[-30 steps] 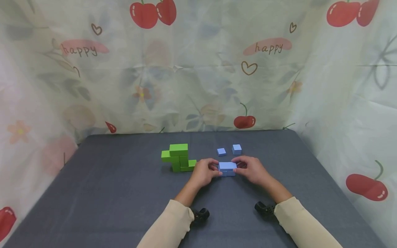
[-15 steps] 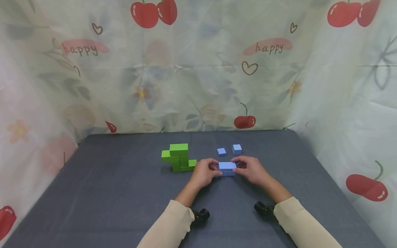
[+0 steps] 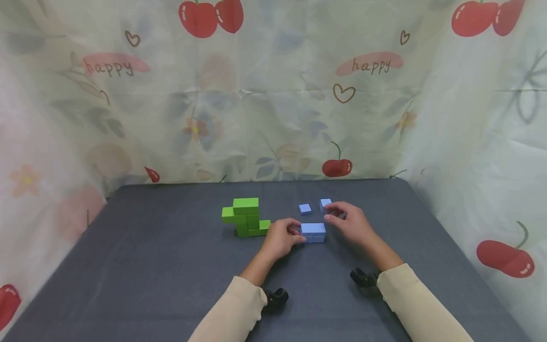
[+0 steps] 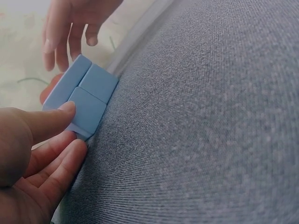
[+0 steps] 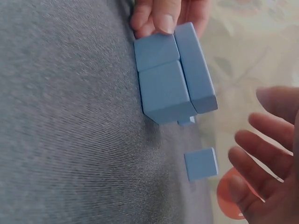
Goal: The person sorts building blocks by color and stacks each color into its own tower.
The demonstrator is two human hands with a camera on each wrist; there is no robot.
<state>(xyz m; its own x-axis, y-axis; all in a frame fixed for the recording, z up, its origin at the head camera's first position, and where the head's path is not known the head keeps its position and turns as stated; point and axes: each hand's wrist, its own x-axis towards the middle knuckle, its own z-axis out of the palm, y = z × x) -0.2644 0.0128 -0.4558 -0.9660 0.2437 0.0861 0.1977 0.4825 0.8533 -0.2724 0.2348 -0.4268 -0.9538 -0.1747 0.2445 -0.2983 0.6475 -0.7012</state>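
Near the middle of the table stands a small blue block stack: two cubes side by side under a flat slab. My left hand holds its left end; in the left wrist view the thumb presses the front face and the other fingers reach round the side and back. My right hand is off the stack, fingers loosely bent with nothing between them. Its fingertips overlap a loose blue cube in the head view. In the right wrist view that cube sits apart from the fingers.
A thin blue tile lies behind the stack. Left of my left hand rises a stepped structure of green blocks. Everything rests on a dark grey cloth-covered table, with a patterned curtain along the back and sides.
My right hand has let go of the stack's right end and moved up and away toward the loose blue cube. The left hand and the stack stay in place.
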